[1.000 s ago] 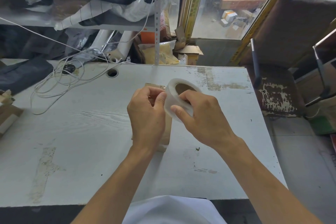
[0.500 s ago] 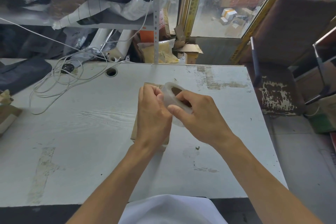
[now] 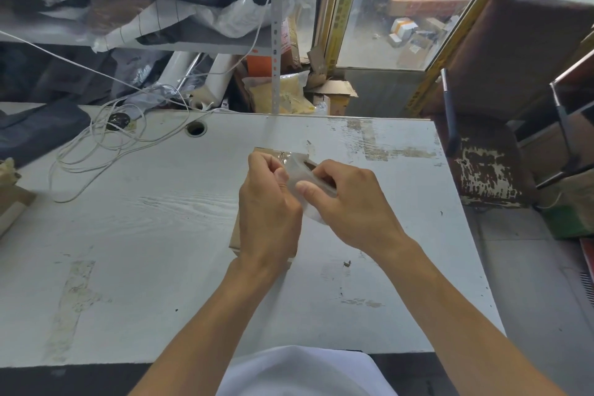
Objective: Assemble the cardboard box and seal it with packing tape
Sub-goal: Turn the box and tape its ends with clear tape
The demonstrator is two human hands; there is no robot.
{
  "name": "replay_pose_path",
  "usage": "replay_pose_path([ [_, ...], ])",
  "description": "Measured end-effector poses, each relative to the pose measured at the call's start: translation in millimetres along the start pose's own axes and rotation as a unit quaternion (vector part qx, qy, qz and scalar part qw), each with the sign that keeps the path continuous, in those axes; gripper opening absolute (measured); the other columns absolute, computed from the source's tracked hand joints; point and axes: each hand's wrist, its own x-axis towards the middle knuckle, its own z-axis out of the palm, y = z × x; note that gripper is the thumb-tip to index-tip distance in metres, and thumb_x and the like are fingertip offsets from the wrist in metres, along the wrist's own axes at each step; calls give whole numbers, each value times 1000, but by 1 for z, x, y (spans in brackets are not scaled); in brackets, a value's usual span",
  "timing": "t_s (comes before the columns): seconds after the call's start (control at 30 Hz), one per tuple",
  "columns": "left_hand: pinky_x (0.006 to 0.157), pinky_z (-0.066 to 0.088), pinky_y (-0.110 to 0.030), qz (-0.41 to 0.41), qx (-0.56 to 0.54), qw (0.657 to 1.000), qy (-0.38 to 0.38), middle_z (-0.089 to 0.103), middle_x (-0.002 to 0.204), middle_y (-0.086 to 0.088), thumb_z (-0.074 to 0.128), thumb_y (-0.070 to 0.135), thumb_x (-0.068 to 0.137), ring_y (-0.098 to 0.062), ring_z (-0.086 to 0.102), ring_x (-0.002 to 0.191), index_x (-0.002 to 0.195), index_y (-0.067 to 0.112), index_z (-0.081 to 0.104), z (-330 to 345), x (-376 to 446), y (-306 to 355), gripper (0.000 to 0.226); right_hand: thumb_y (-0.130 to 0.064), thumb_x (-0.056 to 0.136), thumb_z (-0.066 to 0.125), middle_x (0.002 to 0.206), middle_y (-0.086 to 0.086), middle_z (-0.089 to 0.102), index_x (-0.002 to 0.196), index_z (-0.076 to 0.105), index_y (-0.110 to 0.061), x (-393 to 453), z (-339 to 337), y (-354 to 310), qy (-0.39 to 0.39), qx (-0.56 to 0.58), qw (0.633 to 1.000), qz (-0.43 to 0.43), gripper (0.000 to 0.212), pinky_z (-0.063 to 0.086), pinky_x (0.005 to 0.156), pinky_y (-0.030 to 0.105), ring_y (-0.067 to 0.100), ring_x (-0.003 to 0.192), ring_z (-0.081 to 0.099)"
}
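Observation:
A small brown cardboard box (image 3: pixel 236 236) stands on the white table (image 3: pixel 144 235), mostly hidden under my hands; its far top edge shows a shiny strip of clear tape. My right hand (image 3: pixel 350 206) grips a roll of clear packing tape (image 3: pixel 300 172), tilted low over the box. My left hand (image 3: pixel 268 209) sits over the box with its fingers curled and thumb and fingertips pinched at the roll's edge, where the tape end seems to be. What exactly it pinches is hidden.
A tangle of white cable (image 3: pixel 106 141) lies at the table's far left, near a round cable hole (image 3: pixel 196 128). Cardboard scraps (image 3: pixel 13 202) sit at the left edge. Cluttered shelves stand behind the table; a worn chair (image 3: pixel 488 167) is on the right.
Both hands have come down toward the box with the tape roll, which tipped flatter and lower. The left fingers have curled tighter at the roll's edge.

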Motion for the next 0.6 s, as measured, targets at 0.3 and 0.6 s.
replay_pose_path([
  [0.3, 74, 50, -35, -105, -105, 982, -119, 62, 77, -3, 50, 13, 95, -19, 58, 75, 83, 16, 55, -12, 33, -1, 13, -61, 85, 56, 68, -4, 58, 109, 55, -17, 2, -12, 11, -18, 48, 998, -45, 50, 38, 55, 17, 11, 62, 52],
  [0.6, 72, 53, -28, -108, -190, 941, -260, 64, 70, 5, 80, 4, 78, -13, 64, 68, 110, 13, 64, -37, 44, -2, 37, -45, 75, 80, 104, -6, 61, 116, 49, -22, -2, -23, 15, -30, -63, 988, -139, 56, 54, 67, 32, 14, 82, 57],
])
